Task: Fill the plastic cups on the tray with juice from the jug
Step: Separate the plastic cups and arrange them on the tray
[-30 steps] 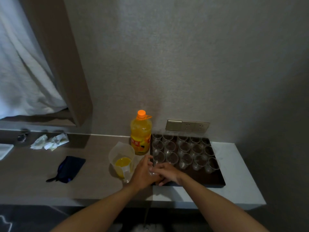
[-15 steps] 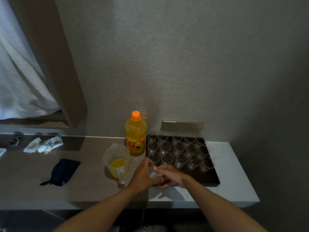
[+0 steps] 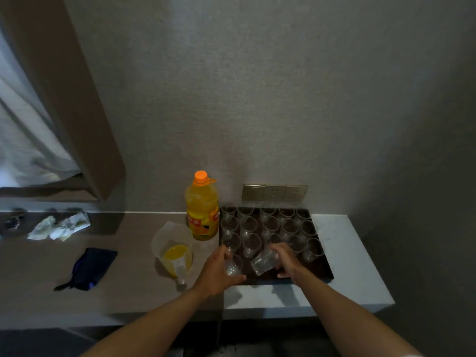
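Gripping one clear cup apiece, our left hand (image 3: 219,269) holds its cup (image 3: 233,265) upright at the tray's (image 3: 325,264) front-left corner while our right hand (image 3: 284,261) holds a tilted cup (image 3: 264,262) beside it. Half a second ago both hands met over one stack; now they are apart, so we judge cup-setting continues. Our jug (image 3: 175,249) waits, untouched, left of the tray.

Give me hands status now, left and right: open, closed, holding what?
Left hand: closed on a clear plastic cup at the tray's front edge.
Right hand: closed on a second, tilted cup above the tray.
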A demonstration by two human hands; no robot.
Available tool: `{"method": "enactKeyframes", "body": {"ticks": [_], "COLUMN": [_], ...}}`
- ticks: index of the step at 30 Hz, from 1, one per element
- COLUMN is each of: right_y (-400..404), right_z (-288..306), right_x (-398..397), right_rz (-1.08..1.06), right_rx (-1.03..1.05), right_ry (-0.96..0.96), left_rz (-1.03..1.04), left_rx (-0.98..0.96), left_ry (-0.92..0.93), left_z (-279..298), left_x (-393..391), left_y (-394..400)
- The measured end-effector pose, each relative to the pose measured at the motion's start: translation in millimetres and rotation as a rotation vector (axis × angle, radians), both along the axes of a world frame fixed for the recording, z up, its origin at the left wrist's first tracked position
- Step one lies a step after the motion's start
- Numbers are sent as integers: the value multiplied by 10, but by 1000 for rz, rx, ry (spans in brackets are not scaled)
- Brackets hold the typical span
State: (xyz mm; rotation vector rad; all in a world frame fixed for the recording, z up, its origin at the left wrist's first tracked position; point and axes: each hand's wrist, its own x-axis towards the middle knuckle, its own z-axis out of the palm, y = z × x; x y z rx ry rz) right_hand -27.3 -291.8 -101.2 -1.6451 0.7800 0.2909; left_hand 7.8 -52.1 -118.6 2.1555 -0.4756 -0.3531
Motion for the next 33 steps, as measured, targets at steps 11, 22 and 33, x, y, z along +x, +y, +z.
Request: {"method": "enactKeyframes", "body": {"ticks": [11, 22, 33], "right_y": [139, 378, 298], "right_z": [-391, -540, -602], "right_x": [-8, 25, 31], "right_rz": [302, 482, 451], "right_rx": [-514, -647, -645], "right_ry": [-143, -99, -37], "left_rz": [39, 65, 52], "left_rx": [-11, -42, -72], "left_ry": [-24, 7, 24], "left_z": [-25, -20, -73], "left_x": [12, 33, 48], "left_y": [-12, -12, -50]}}
